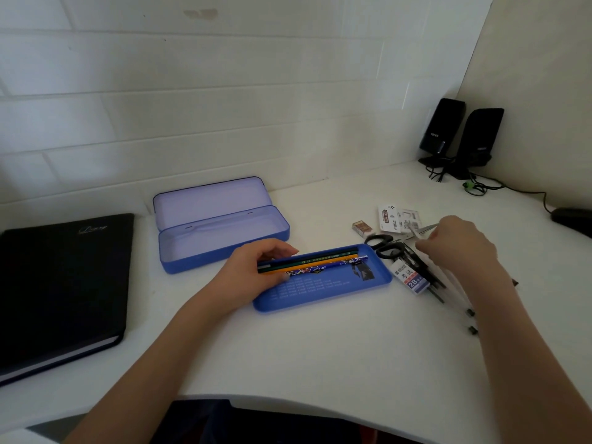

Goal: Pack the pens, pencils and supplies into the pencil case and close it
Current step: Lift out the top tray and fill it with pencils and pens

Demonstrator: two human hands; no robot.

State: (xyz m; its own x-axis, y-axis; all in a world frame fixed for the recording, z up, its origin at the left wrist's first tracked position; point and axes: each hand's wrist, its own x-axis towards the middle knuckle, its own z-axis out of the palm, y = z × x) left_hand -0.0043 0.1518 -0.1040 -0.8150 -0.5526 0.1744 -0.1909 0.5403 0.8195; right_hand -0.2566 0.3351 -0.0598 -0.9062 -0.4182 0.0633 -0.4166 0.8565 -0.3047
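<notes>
The blue pencil case (224, 248) lies open on the white desk with its lid up and nothing inside. In front of it lies a separate blue tray (323, 294). My left hand (256, 267) holds several pencils (314, 261) at their left ends over the tray. My right hand (461, 241) is over the pile of supplies to the right, fingers curled around a thin white pen (416, 233). The pile holds black-handled scissors (384, 246), a 2B eraser (411, 277), several pens (448, 293), a small box (362, 227) and white packets (397, 216).
A black notebook (61, 290) lies at the left of the desk. Two black speakers (461, 136) with cables stand in the back right corner. A dark object (573, 219) sits at the right edge. The tiled wall is close behind the case.
</notes>
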